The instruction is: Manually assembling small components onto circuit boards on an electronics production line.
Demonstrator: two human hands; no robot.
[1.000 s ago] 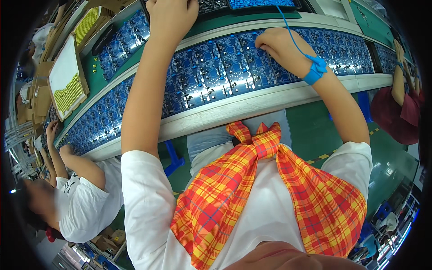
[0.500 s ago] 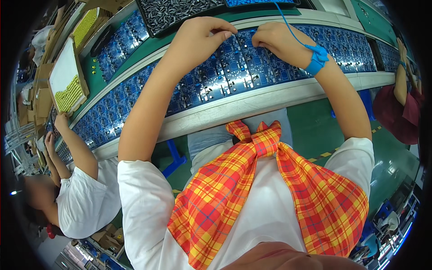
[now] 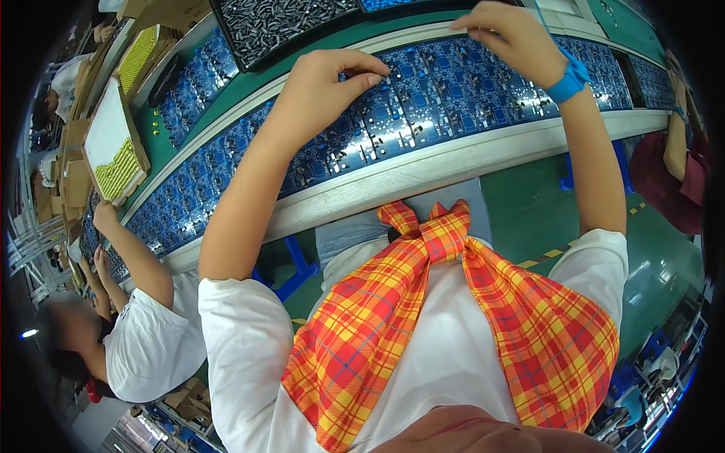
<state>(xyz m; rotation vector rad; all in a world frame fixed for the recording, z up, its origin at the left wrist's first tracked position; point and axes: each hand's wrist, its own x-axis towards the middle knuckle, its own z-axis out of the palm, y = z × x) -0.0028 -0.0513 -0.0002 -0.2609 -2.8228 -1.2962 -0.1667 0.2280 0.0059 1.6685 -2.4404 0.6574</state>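
Observation:
My left hand (image 3: 328,90) hangs over a row of blue circuit boards (image 3: 362,147), thumb and forefinger pinched together. Whatever lies between those fingertips is too small to make out. Over the far rail of the line is my right hand (image 3: 517,45), its fingers stretched leftward and a little apart, with nothing visible in them. A blue wrist strap (image 3: 570,79) with a cord circles my right wrist. Beyond my hands stand a black tray of small dark cylindrical parts (image 3: 279,30) and a tray of small blue parts (image 3: 385,4).
A pale rail (image 3: 423,162) runs along the near side of the boards. Left of me, a co-worker in a white shirt (image 3: 155,340) reaches to the line near a box of yellow parts (image 3: 117,166). Another person in a dark red sleeve (image 3: 664,170) stands at the right.
My right hand has moved up and to the right, away from the boards toward the far rail, and its fingers have straightened. My left hand has shifted slightly left and nearer, still pinched.

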